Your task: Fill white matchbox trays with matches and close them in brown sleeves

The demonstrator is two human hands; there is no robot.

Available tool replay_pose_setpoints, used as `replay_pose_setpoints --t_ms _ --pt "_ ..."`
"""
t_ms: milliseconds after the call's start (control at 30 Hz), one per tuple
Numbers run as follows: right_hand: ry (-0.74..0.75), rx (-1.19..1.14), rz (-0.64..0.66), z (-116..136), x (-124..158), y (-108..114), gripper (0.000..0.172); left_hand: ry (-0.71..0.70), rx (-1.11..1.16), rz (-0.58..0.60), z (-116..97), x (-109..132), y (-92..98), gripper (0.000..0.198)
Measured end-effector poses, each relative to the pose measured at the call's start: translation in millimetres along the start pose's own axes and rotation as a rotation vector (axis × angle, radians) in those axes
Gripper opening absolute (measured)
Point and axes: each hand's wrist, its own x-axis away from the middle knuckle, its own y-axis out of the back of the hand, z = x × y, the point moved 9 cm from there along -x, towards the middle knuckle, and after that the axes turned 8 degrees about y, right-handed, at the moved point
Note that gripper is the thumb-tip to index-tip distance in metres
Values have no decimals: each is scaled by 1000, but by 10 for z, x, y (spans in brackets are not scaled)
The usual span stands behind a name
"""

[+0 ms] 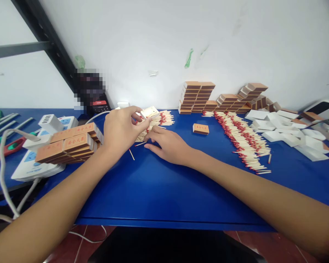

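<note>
My left hand (120, 128) pinches a small white matchbox tray (150, 112), tilted above a pile of red-tipped matches (166, 118). A few matches show inside the tray. My right hand (167, 144) rests low at the near side of this pile, its fingers curled and the thumb close to the index finger. One match (139, 144) ends right at these fingertips; whether they grip it is hidden. Another loose match (132, 154) lies on the blue table (159, 193) nearer to me. A closed orange matchbox (200, 128) lies to the right of my hands.
Stacked matchboxes (197, 96) line the wall. At right lie a long band of matches (241, 140) and a heap of white trays (287, 128). Bundled matchboxes (71, 142) sit on a power strip (30, 166) with a white cable (2, 171) at left.
</note>
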Motion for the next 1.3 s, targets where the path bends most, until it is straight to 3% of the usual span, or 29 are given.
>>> replay_pose_setpoints --t_ms 233,333,533,833,1000,1167,1300 --pt "-175 -46 30 85 -57 -78 7 -14 1 -5 -28 15 3 24" --pt "-241 -37 -3 182 -32 -105 17 -16 1 -15 -38 23 13 24" --pt "-237 -40 -23 352 -32 -176 35 -13 -3 -19 -37 22 33 27" --pt "-190 -20 52 314 -97 -218 15 -32 -11 -10 -45 23 -16 25" --pt "-197 88 140 283 -55 -89 13 -38 -11 -14 -30 12 -22 24" --pt "-182 91 181 29 242 173 9 -70 -8 35 -53 33 -97 27" --pt "-158 -45 62 -175 424 295 5 -84 -17 69 -85 62 -145 28"
